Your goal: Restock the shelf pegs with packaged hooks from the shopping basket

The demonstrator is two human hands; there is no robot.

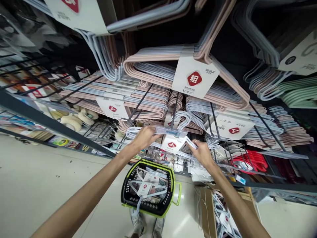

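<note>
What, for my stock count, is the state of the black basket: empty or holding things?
Holding things: a labelled bundle of pale hangers lies in the basket, with other items visible beneath. Their depth I cannot tell.

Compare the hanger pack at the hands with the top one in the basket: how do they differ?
The right hand grips one end of the held pack, the left hand at its other side; the basket pack lies untouched in the basket. The price strip partly hides the held pack; the basket pack shows most of its triangular outline. Both are pale, each with a red-marked white label.
</note>
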